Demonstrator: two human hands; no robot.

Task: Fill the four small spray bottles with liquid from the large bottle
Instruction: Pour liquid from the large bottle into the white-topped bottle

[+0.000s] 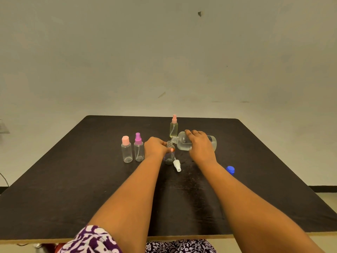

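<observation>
My right hand (199,146) grips the large clear bottle (184,141), tipped on its side with its open neck over the mouth of a small uncapped bottle (169,157). My left hand (156,147) holds that small bottle upright on the dark table (73,189). Its white spray cap (177,165) lies on the table just in front. Two small clear bottles stand to the left, one with a pink cap (126,151) and one with a purple sprayer (138,149). A fourth small bottle with a pink sprayer (173,127) stands behind and holds yellowish liquid.
The large bottle's blue cap (230,170) lies on the table to the right of my right forearm. A plain wall rises behind the table's far edge. My patterned purple and white clothing shows at the table's near edge.
</observation>
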